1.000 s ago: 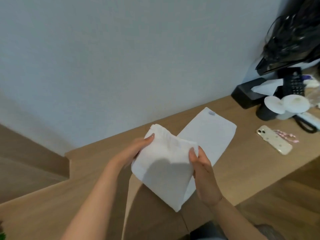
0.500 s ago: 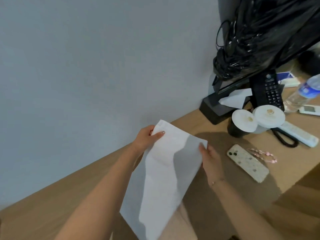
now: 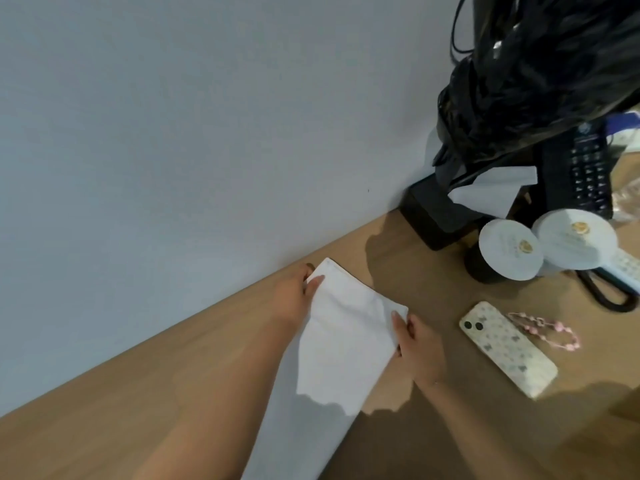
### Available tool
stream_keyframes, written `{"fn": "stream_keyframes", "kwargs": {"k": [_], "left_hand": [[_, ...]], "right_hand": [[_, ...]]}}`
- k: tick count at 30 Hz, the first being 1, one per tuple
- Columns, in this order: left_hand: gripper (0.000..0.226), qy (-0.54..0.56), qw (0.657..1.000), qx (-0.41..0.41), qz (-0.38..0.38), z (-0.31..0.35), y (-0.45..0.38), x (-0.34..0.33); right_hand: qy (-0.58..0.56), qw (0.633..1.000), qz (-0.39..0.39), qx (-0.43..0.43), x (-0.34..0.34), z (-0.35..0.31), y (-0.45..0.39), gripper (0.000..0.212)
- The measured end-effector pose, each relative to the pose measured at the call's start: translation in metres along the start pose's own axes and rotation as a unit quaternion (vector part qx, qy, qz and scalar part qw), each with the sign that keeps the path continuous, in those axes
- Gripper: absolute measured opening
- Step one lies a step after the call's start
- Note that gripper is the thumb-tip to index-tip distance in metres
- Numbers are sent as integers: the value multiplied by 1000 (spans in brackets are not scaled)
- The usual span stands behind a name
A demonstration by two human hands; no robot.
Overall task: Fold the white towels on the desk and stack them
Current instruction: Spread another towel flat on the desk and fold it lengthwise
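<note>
A white towel (image 3: 341,344) lies lengthwise on the wooden desk (image 3: 173,382), folded into a long strip that runs from near the wall toward me. My left hand (image 3: 294,299) pinches its far left corner close to the wall. My right hand (image 3: 417,344) pinches the far right corner, thumb on top of the cloth. The near end of the towel passes under my left forearm and out of view. Whether another towel lies beneath it cannot be told.
To the right lie a phone in a patterned case (image 3: 507,348) with a pink bead strap (image 3: 543,329). Behind stand two cups with white lids (image 3: 510,249), a black tissue box (image 3: 440,216), a desk telephone (image 3: 588,171) and a black plastic bag (image 3: 540,74). The grey wall (image 3: 207,133) borders the desk.
The towel was held up in the air by both hands a second ago; it has been lowered and laid flat on the desk near the wall, with the view shifting right.
</note>
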State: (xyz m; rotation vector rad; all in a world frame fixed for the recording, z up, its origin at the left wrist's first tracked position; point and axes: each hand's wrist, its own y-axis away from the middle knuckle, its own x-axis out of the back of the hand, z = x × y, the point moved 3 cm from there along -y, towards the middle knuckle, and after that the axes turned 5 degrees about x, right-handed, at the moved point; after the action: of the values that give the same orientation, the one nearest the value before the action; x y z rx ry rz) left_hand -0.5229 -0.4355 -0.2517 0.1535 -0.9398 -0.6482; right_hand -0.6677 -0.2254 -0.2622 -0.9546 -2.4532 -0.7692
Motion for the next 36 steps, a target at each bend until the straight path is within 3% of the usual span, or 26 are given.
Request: {"fn": "stream_keyframes", "kwargs": {"k": [3, 6, 8, 14, 18, 21, 28, 33, 36], "left_hand": [[31, -31, 999, 12, -3, -1, -5, -5], [40, 23, 999, 35, -19, -1, -2, 4], [48, 49, 997, 56, -28, -13, 11, 19], [48, -40, 986, 118, -106, -105, 99, 59], [30, 12, 981, 166, -97, -159, 158, 67], [26, 79, 983, 154, -60, -171, 186, 71], [41, 226, 963, 143, -22, -189, 206, 80], [41, 65, 997, 50, 12, -215, 208, 84], [43, -58, 995, 41, 64, -223, 212, 77]], "right_hand": [[10, 1000, 22, 8, -1, -3, -2, 45], [-18, 999, 27, -9, 2, -10, -1, 44], [-76, 995, -14, -58, 3, -12, 9, 34], [-212, 946, -149, -194, -33, 13, 104, 25], [-196, 917, -247, -243, -83, 24, 173, 16], [-170, 906, -301, -243, -107, 22, 212, 16], [-206, 935, -220, -185, -124, 1, 256, 25], [-100, 971, -171, -132, -134, 2, 266, 21], [-51, 982, -158, -94, -145, 2, 269, 23]]}}
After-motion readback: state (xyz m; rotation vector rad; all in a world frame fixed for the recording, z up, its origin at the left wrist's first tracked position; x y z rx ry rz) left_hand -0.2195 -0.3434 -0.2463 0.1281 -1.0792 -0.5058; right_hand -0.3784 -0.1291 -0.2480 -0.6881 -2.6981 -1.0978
